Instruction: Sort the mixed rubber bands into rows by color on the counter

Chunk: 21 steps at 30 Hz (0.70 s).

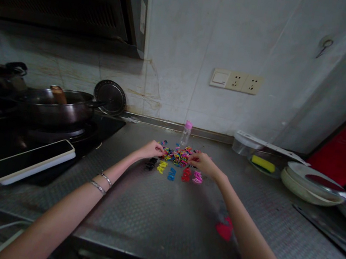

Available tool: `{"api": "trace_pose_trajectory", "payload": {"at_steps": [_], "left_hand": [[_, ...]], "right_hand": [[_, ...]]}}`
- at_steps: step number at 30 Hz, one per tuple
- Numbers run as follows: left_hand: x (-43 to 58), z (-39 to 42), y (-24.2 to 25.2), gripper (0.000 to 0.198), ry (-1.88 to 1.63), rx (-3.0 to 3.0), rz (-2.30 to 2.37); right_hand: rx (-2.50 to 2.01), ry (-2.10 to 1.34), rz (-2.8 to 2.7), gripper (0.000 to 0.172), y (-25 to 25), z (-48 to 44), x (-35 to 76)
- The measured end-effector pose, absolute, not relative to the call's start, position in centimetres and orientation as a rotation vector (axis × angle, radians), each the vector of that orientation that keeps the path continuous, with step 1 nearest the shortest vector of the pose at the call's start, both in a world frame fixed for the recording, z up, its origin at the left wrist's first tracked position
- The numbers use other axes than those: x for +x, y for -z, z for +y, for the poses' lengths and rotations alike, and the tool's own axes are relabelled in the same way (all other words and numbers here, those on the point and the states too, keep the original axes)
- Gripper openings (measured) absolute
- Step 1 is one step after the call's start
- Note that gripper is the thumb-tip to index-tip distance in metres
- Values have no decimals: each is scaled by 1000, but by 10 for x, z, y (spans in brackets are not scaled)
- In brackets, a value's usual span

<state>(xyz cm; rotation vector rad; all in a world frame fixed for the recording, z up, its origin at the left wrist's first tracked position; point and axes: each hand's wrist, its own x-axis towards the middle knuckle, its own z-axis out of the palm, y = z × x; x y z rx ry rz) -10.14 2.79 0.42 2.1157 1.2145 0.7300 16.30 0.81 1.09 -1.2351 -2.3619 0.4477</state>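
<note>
A mixed pile of small colourful rubber bands (pixel 179 155) lies on the metal counter (pixel 145 217). In front of it sit separate little heaps: black bands (pixel 151 164), yellow bands (pixel 162 167), blue bands (pixel 171 174), red bands (pixel 186 174) and pink bands (pixel 197 177). My left hand (pixel 153 149) is at the pile's left edge, thumb and fingers pinched together. On the right edge, my right hand (pixel 202 162) also pinches. Whatever is between either hand's fingertips is too small to make out. Behind the pile stands a clear bottle with a pink cap (pixel 186 133).
A phone on a white block (pixel 31 163) lies over the black stove edge at left, cable attached. Beyond it are a pan (pixel 57 106) and a round lid (pixel 110 97). Bowls (pixel 309 187), a yellow sponge (pixel 263 163) and a red-pink item (pixel 224 229) are at right.
</note>
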Motion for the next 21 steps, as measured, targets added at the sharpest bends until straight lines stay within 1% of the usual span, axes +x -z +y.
{"api": "trace_pose_trajectory", "payload": {"at_steps": [10,21], "left_hand": [[-99,29,-1,24,-742,2136,1237],[-95,24,-5,22,-718,2118,1244]], "right_hand": [[-1182,-468,-2477,21,3,7,170],[-1234,-510,-2414,24,8,7,176]]}}
